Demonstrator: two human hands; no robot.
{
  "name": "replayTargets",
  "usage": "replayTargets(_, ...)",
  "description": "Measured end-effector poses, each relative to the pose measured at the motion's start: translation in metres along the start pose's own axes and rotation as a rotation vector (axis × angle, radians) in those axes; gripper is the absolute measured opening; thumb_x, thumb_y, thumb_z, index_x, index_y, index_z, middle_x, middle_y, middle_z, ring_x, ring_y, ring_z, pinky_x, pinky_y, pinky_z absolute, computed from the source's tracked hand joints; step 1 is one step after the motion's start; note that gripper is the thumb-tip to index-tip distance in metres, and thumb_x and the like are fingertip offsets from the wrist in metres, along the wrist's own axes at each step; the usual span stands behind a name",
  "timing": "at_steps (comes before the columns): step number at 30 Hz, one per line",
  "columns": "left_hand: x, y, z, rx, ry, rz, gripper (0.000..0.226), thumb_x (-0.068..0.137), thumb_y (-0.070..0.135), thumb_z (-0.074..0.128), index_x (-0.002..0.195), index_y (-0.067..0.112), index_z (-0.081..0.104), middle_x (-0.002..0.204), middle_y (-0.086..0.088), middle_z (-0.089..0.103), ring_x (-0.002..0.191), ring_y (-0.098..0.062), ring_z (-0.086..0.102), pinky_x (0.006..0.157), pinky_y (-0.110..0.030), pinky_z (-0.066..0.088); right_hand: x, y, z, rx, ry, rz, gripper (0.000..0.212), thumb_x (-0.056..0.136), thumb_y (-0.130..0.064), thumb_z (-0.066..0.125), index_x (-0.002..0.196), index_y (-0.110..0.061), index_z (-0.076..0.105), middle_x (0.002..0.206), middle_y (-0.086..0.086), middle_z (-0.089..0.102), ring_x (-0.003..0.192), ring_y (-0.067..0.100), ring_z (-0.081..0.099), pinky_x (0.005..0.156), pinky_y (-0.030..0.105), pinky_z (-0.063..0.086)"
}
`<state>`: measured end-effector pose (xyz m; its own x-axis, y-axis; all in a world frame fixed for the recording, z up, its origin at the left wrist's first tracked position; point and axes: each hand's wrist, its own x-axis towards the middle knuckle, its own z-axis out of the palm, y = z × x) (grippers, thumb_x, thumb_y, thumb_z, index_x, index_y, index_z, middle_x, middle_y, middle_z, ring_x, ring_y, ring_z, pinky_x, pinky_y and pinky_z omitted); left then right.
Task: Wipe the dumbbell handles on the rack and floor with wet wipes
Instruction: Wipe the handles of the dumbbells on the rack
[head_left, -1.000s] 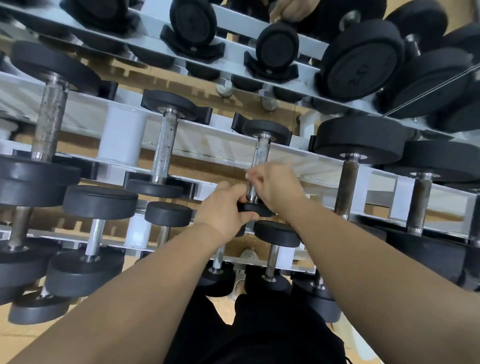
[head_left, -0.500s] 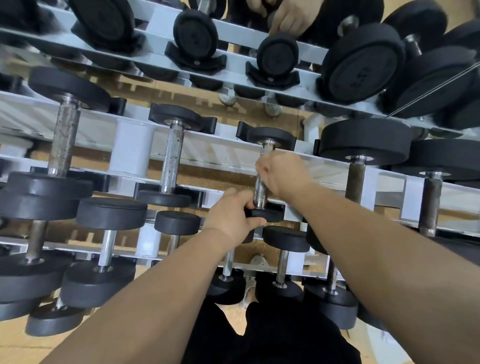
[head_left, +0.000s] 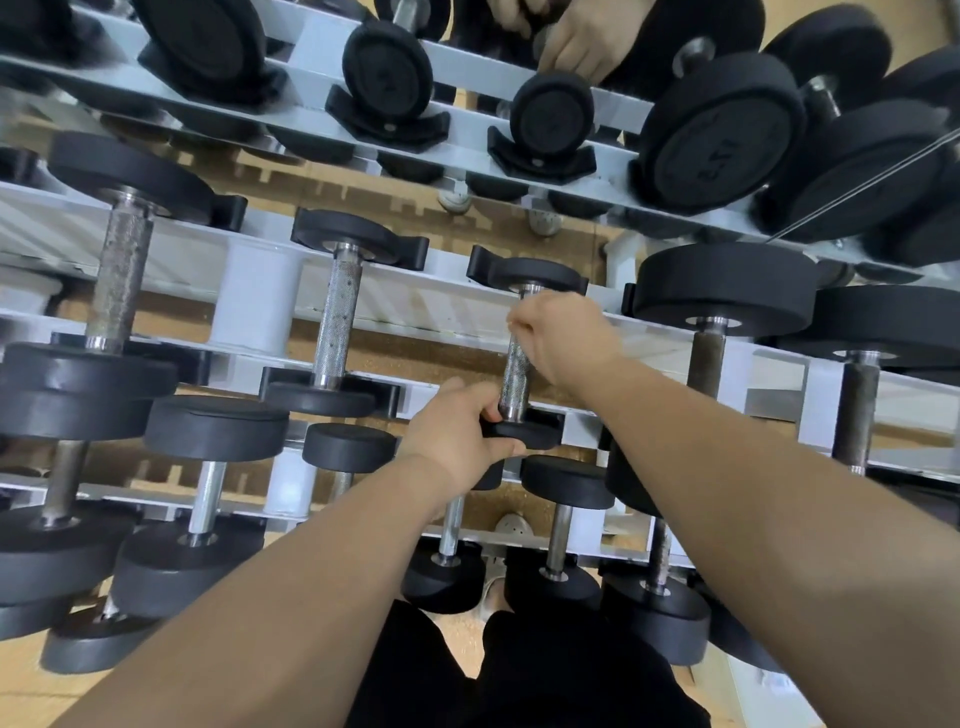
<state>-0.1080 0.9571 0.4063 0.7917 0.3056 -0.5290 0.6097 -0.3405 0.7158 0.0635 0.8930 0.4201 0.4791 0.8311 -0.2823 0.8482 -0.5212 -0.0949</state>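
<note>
Right hand (head_left: 563, 338) slid up the front-to-back handle (head_left: 516, 379).

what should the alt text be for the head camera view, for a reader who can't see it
Seen from above, a person's right hand grips the knurled handle of a small dumbbell on the middle shelf of a white rack, while the left hand holds its near black end. No wipe is visible. Another person's hand reaches onto the top shelf.
</note>
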Motion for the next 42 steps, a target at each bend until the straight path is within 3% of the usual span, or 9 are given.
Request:
replayTargets(6, 0.000, -0.005, 0.002, -0.017, 0.016, 0.024, 0.036, 0.080, 0.035, 0.083, 0.085, 0.028, 0.048, 0.103, 0.003, 0.046, 0.091, -0.021, 0.056, 0.087, -0.035, 0.048, -0.045, -0.009, 0.008, 0.026, -0.179, -0.259, 0.020, 0.100, -0.023, 0.052, 0.101, -0.014, 0.069, 0.090, 0.005, 0.067, 0.083, 0.030, 0.064, 0.073, 0.042, 0.053)
replayTargets(8, 0.000, -0.006, 0.003, -0.017, 0.021, 0.022, 0.037, 0.080, 0.036, 0.083, 0.083, 0.030, 0.047, 0.103, 0.003, 0.046, 0.091, -0.020, 0.056, 0.087, -0.035, 0.048, -0.023, -0.007, 0.002, -0.065, -0.211, -0.185, 0.020, 0.102, -0.025, 0.048, 0.106, -0.018, 0.066, 0.099, 0.004, 0.065, 0.089, 0.030, 0.064, 0.077, 0.041, 0.054)
replayTargets(10, 0.001, -0.007, 0.004, -0.020, 0.023, 0.023, 0.038, 0.080, 0.037, 0.083, 0.082, 0.030, 0.046, 0.101, 0.004, 0.045, 0.089, -0.020, 0.055, 0.087, -0.033, 0.047, -0.001, -0.003, -0.005, -0.107, -0.117, -0.082, 0.014, 0.098, -0.019, 0.051, 0.093, -0.019, 0.064, 0.090, 0.004, 0.063, 0.079, 0.031, 0.065, 0.070, 0.039, 0.055)
replayTargets(15, 0.001, -0.010, 0.007, -0.027, 0.045, 0.030, 0.040, 0.079, 0.038, 0.084, 0.081, 0.029, 0.045, 0.101, 0.004, 0.045, 0.086, -0.021, 0.056, 0.084, -0.033, 0.048, -0.008, 0.001, -0.001, 0.128, 0.069, 0.034, 0.018, 0.092, -0.017, 0.058, 0.077, -0.017, 0.067, 0.075, 0.002, 0.064, 0.071, 0.026, 0.060, 0.067, 0.038, 0.053)
replayTargets(20, 0.000, -0.010, 0.007, -0.036, 0.046, 0.038, 0.040, 0.078, 0.037, 0.084, 0.080, 0.031, 0.045, 0.097, 0.005, 0.043, 0.085, -0.022, 0.057, 0.085, -0.041, 0.051, -0.053, -0.008, 0.020, 0.112, -0.081, -0.242, 0.018, 0.090, -0.018, 0.057, 0.074, -0.014, 0.064, 0.063, 0.004, 0.057, 0.057, 0.027, 0.053, 0.054, 0.036, 0.048)
replayTargets(23, 0.001, -0.010, 0.006, -0.046, 0.042, 0.037, 0.043, 0.079, 0.037, 0.084, 0.075, 0.034, 0.041, 0.097, 0.006, 0.043, 0.086, -0.021, 0.056, 0.087, -0.038, 0.050, -0.020, -0.004, 0.012, -0.052, -0.273, -0.198, 0.012, 0.097, -0.018, 0.054, 0.089, -0.022, 0.062, 0.082, 0.003, 0.061, 0.070, 0.027, 0.057, 0.066, 0.039, 0.052)
replayTargets(29, -0.002, -0.010, 0.008, -0.025, 0.056, 0.039, 0.037, 0.081, 0.039, 0.081, 0.086, 0.026, 0.048, 0.097, 0.007, 0.041, 0.082, -0.019, 0.054, 0.080, -0.033, 0.047, 0.004, -0.001, -0.010, 0.004, 0.078, 0.045, 0.024, 0.100, -0.026, 0.051, 0.080, -0.018, 0.062, 0.079, 0.003, 0.060, 0.074, 0.028, 0.058, 0.067, 0.037, 0.049)
replayTargets(37, -0.002, -0.013, 0.012, -0.073, 0.100, 0.048, 0.037, 0.079, 0.040, 0.083, 0.087, 0.027, 0.049, 0.097, 0.005, 0.042, 0.081, -0.019, 0.054, 0.074, -0.031, 0.043, -0.029, -0.008, 0.008, 0.032, -0.141, -0.163, 0.022, 0.099, -0.030, 0.055, 0.105, -0.022, 0.074, 0.102, 0.002, 0.073, 0.095, 0.026, 0.066, 0.080, 0.042, 0.054)
replayTargets(42, 0.001, -0.018, 0.016, -0.049, 0.121, 0.072, 0.036, 0.080, 0.043, 0.081, 0.089, 0.027, 0.050, 0.105, 0.000, 0.048, 0.085, -0.024, 0.059, 0.080, -0.036, 0.052, 0.008, -0.007, -0.007, -0.091, 0.076, 0.030, 0.024, 0.099, -0.029, 0.052, 0.093, -0.017, 0.073, 0.089, 0.006, 0.069, 0.084, 0.032, 0.063, 0.072, 0.042, 0.054)
